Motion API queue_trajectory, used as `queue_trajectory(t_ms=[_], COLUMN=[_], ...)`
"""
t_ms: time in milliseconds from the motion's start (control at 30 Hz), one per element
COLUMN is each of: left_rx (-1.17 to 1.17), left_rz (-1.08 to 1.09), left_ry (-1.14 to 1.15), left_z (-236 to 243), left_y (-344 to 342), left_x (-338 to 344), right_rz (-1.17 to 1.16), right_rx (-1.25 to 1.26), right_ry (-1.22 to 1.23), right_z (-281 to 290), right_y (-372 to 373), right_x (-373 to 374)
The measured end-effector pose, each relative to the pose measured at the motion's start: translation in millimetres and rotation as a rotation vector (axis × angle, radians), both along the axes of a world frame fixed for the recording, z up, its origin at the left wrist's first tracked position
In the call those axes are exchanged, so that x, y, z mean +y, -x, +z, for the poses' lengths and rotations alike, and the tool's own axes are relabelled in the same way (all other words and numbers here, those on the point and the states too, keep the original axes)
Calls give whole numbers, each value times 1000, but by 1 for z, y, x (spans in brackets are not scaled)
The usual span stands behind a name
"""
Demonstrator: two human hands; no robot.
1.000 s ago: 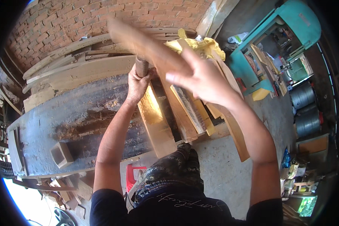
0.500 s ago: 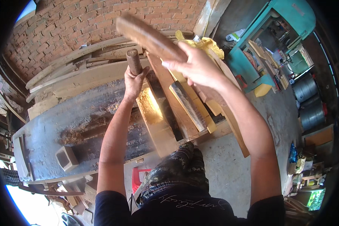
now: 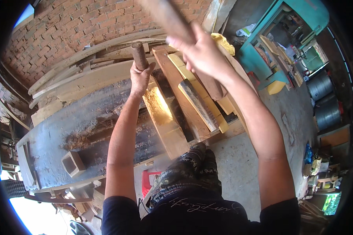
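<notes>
before the brick wall [image 3: 86, 27], your left hand [image 3: 140, 76] clenches an upright wooden handle [image 3: 138, 55] over the slanted plank [image 3: 164, 117], while your right hand [image 3: 202, 53] grips a raised mallet [image 3: 164, 17] just beside it.

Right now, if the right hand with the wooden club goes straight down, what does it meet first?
Probably the chisel handle that the left hand holds upright, below the right hand and its wooden club; depth is unclear.
</notes>
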State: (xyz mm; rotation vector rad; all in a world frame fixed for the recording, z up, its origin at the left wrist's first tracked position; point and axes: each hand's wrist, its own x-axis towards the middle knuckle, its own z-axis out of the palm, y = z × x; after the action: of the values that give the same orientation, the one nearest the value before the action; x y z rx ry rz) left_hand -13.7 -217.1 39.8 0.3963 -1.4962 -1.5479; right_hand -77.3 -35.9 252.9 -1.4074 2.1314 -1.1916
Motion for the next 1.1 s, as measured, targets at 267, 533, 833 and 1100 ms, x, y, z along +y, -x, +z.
queue_trajectory(t_ms=[267,533,833,1100], left_rx=[40,76,73,28], left_rz=[-17,36,40,0], left_ry=[-20,-222,-61,31], left_z=[7,-24,-10,-2], left_y=[4,-3,-15,-23], left_x=[2,-6,27,36], right_rz=[29,33,3,-60], right_rx=[102,59,65,-40], right_ry=[-1,-339,186,181], right_z=[31,-3,-8,-33], right_y=[0,11,1,-3], right_x=[5,5,34,53])
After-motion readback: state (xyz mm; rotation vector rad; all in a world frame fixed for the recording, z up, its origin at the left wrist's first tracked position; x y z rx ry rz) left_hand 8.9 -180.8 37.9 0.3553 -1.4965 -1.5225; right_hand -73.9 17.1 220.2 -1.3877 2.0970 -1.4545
